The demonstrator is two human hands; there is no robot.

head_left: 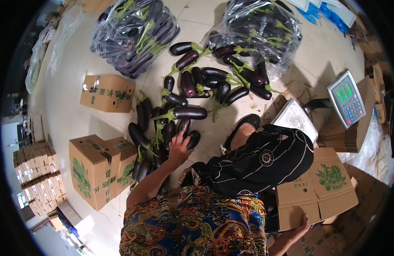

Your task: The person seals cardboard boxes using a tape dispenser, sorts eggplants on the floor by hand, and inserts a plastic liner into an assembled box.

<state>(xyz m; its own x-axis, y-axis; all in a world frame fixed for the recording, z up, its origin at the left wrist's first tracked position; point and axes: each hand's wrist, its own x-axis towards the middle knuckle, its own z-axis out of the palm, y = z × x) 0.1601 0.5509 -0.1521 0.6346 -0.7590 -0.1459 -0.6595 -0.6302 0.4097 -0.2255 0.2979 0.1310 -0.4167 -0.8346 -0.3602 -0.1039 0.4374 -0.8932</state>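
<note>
Eggplant (184,124) under half-spread left hand (178,147), long axis pointing forward, slightly right; grip unclear. Right hand (303,226) closed on carton (314,187). Two bags (135,40), one scale (346,99).

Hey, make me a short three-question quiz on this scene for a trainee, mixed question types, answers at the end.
1. Which hand is among the loose, glossy, dark-purple eggplants?
2. True or false: the silver-framed scale display with glowing green digits stands on the person's right.
3. The right hand is at the edge of:
A) a clear plastic bag
B) a brown cardboard box printed with a green plant
C) the scale display

Key: 1. The left hand. 2. True. 3. B.
</note>
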